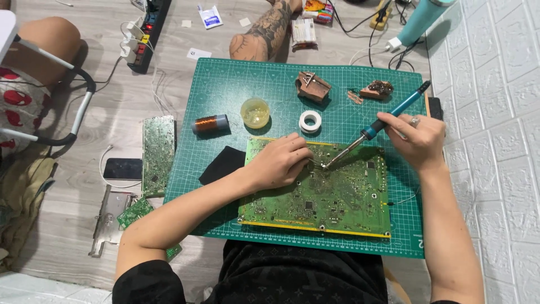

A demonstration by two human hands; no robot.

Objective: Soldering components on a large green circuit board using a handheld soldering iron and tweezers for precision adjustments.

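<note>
soldering on a large green circuit board [332, 197] that lies flat on the near half of a green cutting mat [225, 90], long edge toward the person. right hand [415, 138] is closed in a pen grip around the blue handle of a soldering iron [376, 128], held at a slant so the tip comes down onto the upper middle of the board. left hand [279, 162] rests on the board's upper left part, fingers curled, pinching something thin, looks like solder wire or tweezers, right at the tip; too small to tell which. heel of that hand on the board likely steadies it and the feed.

black cloth [224, 163] sits just left of the board, partly under the left forearm. behind the board, within reach: copper wire spool [211, 123], small yellow round tub [255, 112], white tape roll [310, 121]. further back two brown scraps with parts on them [313, 85], [377, 89].

off the mat to the left on the floor: another long green board [158, 155], a dark phone [123, 168], a metal bracket with a small board [121, 217]. power strip [147, 34] at the top left, teal bottle [423, 19] top right. another person's tattooed leg [264, 34] beyond the mat.
</note>
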